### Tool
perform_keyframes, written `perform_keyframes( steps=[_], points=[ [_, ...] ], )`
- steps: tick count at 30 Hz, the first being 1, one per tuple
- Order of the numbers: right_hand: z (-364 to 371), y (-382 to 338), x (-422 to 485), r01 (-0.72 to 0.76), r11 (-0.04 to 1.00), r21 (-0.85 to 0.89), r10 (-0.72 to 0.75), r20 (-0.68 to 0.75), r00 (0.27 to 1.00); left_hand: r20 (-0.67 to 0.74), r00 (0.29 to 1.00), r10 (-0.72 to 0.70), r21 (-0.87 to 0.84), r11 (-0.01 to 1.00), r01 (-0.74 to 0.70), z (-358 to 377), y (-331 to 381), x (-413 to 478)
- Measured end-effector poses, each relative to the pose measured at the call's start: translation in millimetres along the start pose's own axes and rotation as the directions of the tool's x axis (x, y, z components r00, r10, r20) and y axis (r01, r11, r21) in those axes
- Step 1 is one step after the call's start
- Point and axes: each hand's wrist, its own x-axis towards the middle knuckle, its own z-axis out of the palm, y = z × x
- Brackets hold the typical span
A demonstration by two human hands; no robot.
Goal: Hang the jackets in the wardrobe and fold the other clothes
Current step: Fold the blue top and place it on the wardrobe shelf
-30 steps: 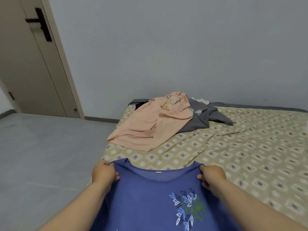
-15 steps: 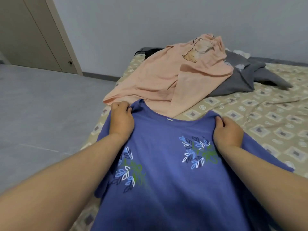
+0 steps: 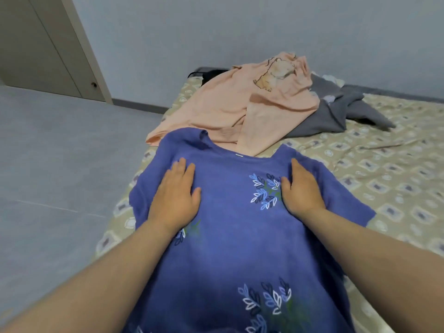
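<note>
A blue short-sleeved shirt [image 3: 230, 236] with leaf prints lies spread flat on the bed, collar pointing away from me. My left hand [image 3: 175, 195] presses flat on its left chest with straight fingers. My right hand [image 3: 300, 191] rests flat on the right chest beside a leaf print. Beyond the collar lies a crumpled peach shirt [image 3: 242, 109] with a cat picture, and a grey garment [image 3: 336, 111] partly under it.
The bed [image 3: 396, 179] has a beige patterned sheet and extends to the right. Grey floor [image 3: 60, 164] lies to the left of the bed edge. A door [image 3: 40, 44] stands at the far left in a pale wall. Something black [image 3: 206, 74] shows behind the peach shirt.
Both hands let go of the shirt's shoulders and now lie flat on its chest. The shirt has been laid down on the bed, its collar near the peach shirt.
</note>
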Motion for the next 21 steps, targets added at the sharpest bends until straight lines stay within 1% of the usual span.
perform_keyframes(
  steps=[2,4,6,8,9,11,13,16,18,19,20,21],
  points=[
    [-4.9,3.4,-39.6,0.052,0.999,0.000,-0.052,0.050,0.997,0.061,0.998,0.032,0.036,0.999,-0.034,0.0,0.2,-49.6],
    [-6.1,13.2,-81.0,0.155,0.981,-0.120,-0.143,0.099,0.985,0.109,0.993,0.035,0.130,0.990,-0.050,0.2,-1.0,-95.8],
    [-4.7,26.5,-122.2,0.264,0.933,-0.243,-0.226,0.175,0.958,0.171,0.985,0.005,0.187,0.982,-0.037,-2.0,-3.8,-134.6],
    [-6.5,38.2,-159.1,0.302,0.908,-0.291,-0.248,0.211,0.946,0.191,0.981,-0.012,0.206,0.978,-0.028,-6.6,-6.0,-167.7],
    [-8.9,44.0,-176.4,0.294,0.910,-0.291,-0.235,0.223,0.946,0.190,0.981,-0.024,0.209,0.978,-0.017,-9.7,-7.3,-183.4],
    [-17.9,53.0,-209.3,0.249,0.933,-0.260,-0.191,0.226,0.955,0.203,0.978,-0.055,0.197,0.980,0.015,-19.0,-8.8,-212.1],
    [-32.2,59.7,-242.9,0.170,0.965,-0.202,-0.130,0.197,0.972,0.231,0.970,-0.075,0.149,0.988,0.041,-29.1,-9.2,-239.9],
    [-49.5,70.9,-290.4,-0.020,0.993,-0.113,0.038,0.158,0.987,0.215,0.967,-0.136,0.064,0.990,0.125,-43.8,-12.2,-278.8],
    [-55.9,78.8,-317.0,-0.141,0.990,-0.027,0.143,0.080,0.986,0.190,0.952,-0.242,-0.023,0.968,0.251,-49.3,-13.5,-302.1],
    [-59.6,80.1,-328.0,-0.221,0.975,0.015,0.219,0.054,0.974,0.194,0.921,-0.337,-0.080,0.930,0.358,-58.5,-7.7,-310.6],
    [-65.2,78.4,-338.6,-0.317,0.946,0.061,0.313,0.064,0.947,0.212,0.876,-0.432,-0.134,0.875,0.464,-63.6,-6.7,-317.3],
    [-69.0,77.2,-347.5,-0.404,0.908,0.112,0.394,0.096,0.914,0.256,0.812,-0.524,-0.164,0.804,0.571,-72.1,-2.8,-322.2]
  ],
)
